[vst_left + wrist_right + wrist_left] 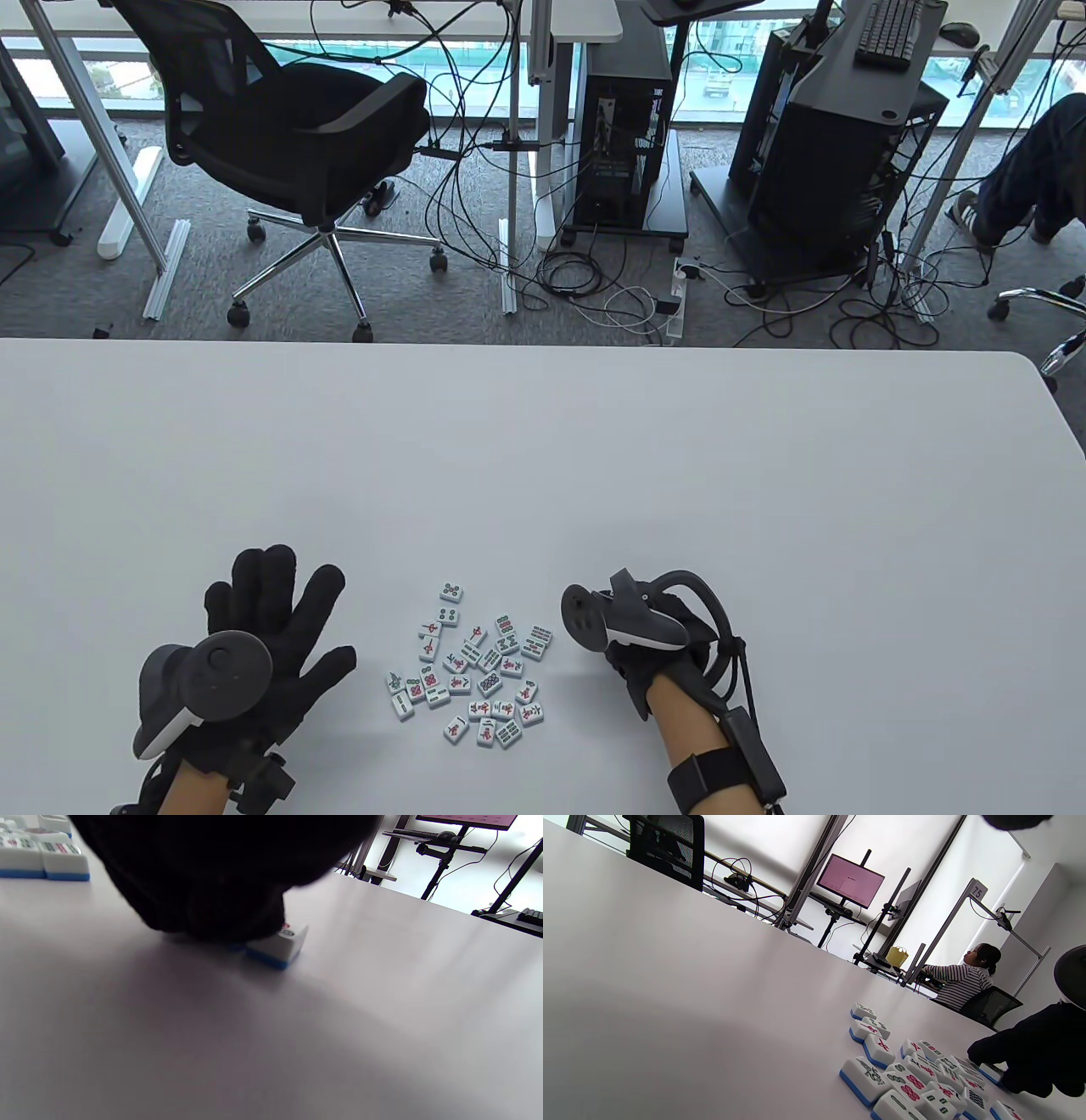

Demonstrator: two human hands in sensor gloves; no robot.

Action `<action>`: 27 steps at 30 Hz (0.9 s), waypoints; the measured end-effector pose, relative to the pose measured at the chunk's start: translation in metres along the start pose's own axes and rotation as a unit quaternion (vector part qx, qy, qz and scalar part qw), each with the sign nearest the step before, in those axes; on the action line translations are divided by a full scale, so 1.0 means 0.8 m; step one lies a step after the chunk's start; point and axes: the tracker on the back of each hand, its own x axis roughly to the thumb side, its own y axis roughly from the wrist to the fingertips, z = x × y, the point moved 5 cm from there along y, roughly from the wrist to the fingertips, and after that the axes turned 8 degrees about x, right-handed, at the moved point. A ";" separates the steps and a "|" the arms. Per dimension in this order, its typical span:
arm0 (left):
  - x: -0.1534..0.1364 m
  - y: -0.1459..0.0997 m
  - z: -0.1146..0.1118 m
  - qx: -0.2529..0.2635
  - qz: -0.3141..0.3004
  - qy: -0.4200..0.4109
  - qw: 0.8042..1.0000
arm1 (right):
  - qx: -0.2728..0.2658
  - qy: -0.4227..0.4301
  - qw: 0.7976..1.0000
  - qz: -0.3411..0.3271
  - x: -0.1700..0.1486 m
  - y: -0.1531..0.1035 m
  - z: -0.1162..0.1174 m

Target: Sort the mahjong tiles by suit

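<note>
Tiles (475, 666): loose cluster, faces up, on table (543, 475).
Left hand (263, 628): left of tiles, fingers spread wide, holding nothing.
Right hand (653, 645): right of tiles, pressing on one tile (278, 944); finger curl unclear.

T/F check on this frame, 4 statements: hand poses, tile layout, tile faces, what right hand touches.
1. The black-gloved left hand lies flat with fingers spread, holding no tile. True.
2. The white, blue-backed mahjong tiles stand in sorted rows. False: they lie in one loose, unsorted cluster between the hands.
3. The black-gloved right hand is on a single tile with a blue base, apart from the cluster. True; whether its fingers pinch or only press it is hidden.
4. All the tiles lie face down. False: printed faces show upward.
</note>
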 end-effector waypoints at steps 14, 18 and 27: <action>0.001 0.001 -0.002 -0.003 -0.001 -0.002 1.000 | -0.016 0.018 1.000 -0.013 0.027 -0.003 -0.030; 0.001 0.000 -0.004 -0.007 -0.001 -0.002 1.000 | -0.052 0.030 0.997 -0.044 0.055 0.011 -0.063; 0.000 0.000 0.002 0.002 0.000 -0.012 1.000 | -0.075 0.007 0.992 -0.103 0.134 0.067 -0.094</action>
